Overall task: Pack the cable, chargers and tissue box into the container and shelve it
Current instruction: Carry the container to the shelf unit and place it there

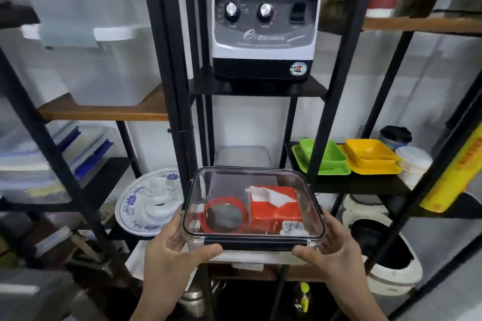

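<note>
A clear lidded container [221, 176] with black clips is held level in front of a black shelf unit, at the height of its lower opening. Inside it lie a coiled red cable [224, 214], an orange tissue box [276, 212] with a white tissue sticking out, and a white charger [292, 228] at the front right. My left hand [172, 247] grips the container's left front corner, thumb along the front edge. My right hand [331, 245] grips the right front corner the same way.
A blender base [263, 34] stands on the shelf above. Behind the container sits another clear box [242, 155]. A blue-patterned plate with cups [148, 203] lies at left, green [320, 159] and yellow trays [370, 156] at right. Black shelf posts [182, 138] flank the opening.
</note>
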Demonstrator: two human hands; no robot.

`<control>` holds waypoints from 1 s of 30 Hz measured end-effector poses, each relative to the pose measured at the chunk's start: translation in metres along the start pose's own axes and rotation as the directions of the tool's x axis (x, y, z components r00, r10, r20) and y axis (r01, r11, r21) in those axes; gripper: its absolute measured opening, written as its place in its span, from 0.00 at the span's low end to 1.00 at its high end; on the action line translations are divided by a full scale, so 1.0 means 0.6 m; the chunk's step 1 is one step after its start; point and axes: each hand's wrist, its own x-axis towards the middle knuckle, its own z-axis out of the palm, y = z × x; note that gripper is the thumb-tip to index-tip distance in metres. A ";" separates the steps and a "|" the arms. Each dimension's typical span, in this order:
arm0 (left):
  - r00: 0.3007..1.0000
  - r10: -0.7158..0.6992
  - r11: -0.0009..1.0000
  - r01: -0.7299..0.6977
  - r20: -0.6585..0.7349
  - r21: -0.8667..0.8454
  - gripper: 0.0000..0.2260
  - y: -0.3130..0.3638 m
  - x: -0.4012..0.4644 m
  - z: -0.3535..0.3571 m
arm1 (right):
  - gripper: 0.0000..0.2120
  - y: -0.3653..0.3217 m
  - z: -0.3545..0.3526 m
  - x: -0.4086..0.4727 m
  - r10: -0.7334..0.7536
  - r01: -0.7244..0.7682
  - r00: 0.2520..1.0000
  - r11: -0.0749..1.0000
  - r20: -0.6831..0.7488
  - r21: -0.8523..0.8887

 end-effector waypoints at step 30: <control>0.994 -0.029 1.000 0.030 -0.105 0.005 0.34 -0.080 0.130 0.070 | 0.41 0.075 0.025 0.132 0.068 -0.061 0.985 0.997 -0.159 0.051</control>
